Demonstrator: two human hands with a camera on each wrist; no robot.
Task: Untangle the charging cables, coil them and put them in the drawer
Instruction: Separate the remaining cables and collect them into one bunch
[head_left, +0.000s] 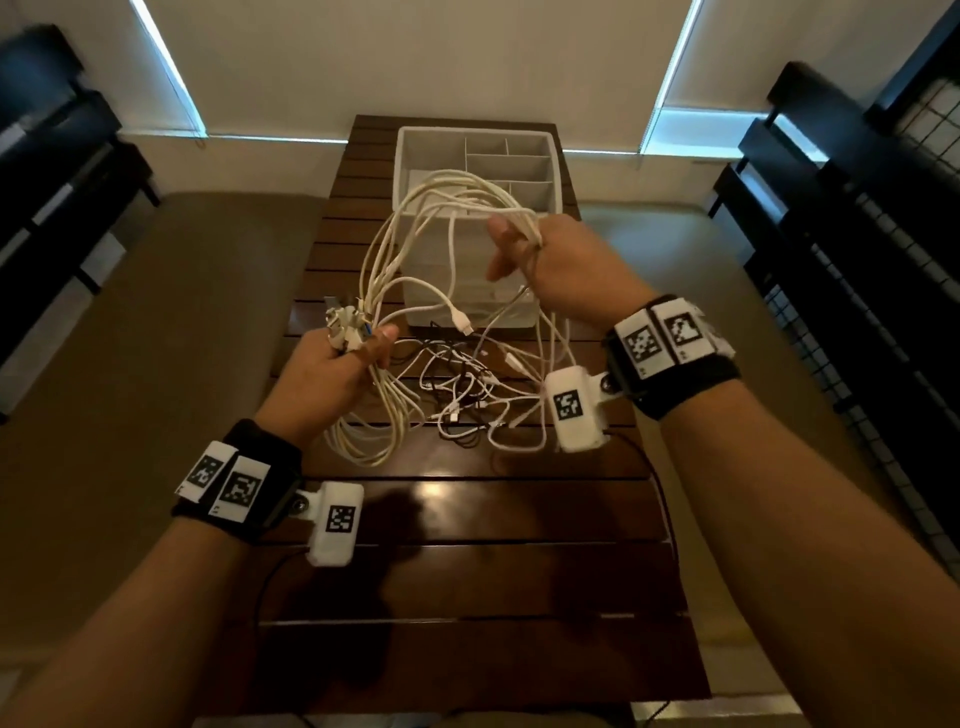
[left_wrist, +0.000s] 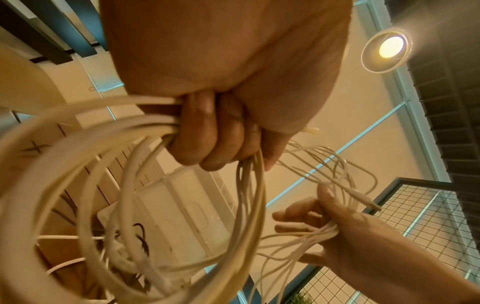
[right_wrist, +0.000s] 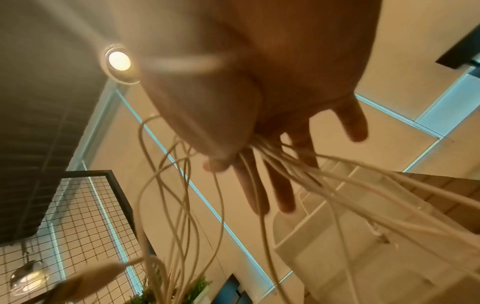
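My left hand (head_left: 358, 353) (left_wrist: 215, 144) grips a thick bundle of white charging cables (head_left: 384, 291) (left_wrist: 145, 131), low over the wooden table (head_left: 467, 519). Several plugs (head_left: 345, 322) stick out above its fist, and loops hang below it. My right hand (head_left: 511, 249) (right_wrist: 272, 174) (left_wrist: 311, 226) is raised in front of the white drawer unit (head_left: 550, 156). Its fingers are straight and spread, and strands of the same bundle are draped over it and pulled taut. A loose tangle of white and black cables (head_left: 462, 400) lies on the table between my hands.
The drawer unit has open compartments on top and stands at the table's far end. Black shelving (head_left: 62, 182) stands at the left. A black wire-grid rack (head_left: 883, 312) stands at the right. A ceiling lamp (left_wrist: 389, 46) shows in the wrist views.
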